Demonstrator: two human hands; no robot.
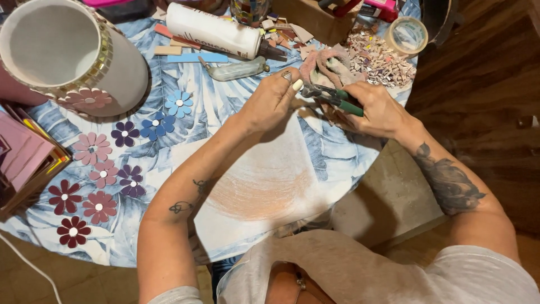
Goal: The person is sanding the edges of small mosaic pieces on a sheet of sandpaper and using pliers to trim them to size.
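At the far left of the round table [337, 163], under its blue leaf-print cloth: one tall white cylinder [67, 53], open end toward the camera, a band of small tiles round its rim and a pink flower stuck on its side. Below it, a stack of pink and coloured sheets [25, 155] at the table edge.

Left of centre: cut flowers [93, 147] laid flat in loose rows, pink, dark red, purple and blue, each apart from its neighbour.

Top centre: a white glue bottle [214, 29] on its side, a small clear bottle [237, 70] just beside it, and flat strips in blue and orange.

Centre: left hand [271, 102], fingers curled together, thumb and forefinger pinched at the nose of the nippers; whatever piece it grips is too small to make out.

Right of centre: right hand [379, 112], clamped round the green handles of the nippers [333, 97], whose metal head points left to meet the left fingertips. Both hands hover above the cloth, just in front of a pinkish rag [332, 63].

Top right: a heap of small tile chips [379, 59] and a roll of clear tape [408, 35].

Handling note, as a judgement: the cut looks best made low over the table, fingertips clear of the blades, with a slow squeeze so the offcut drops near the heap.
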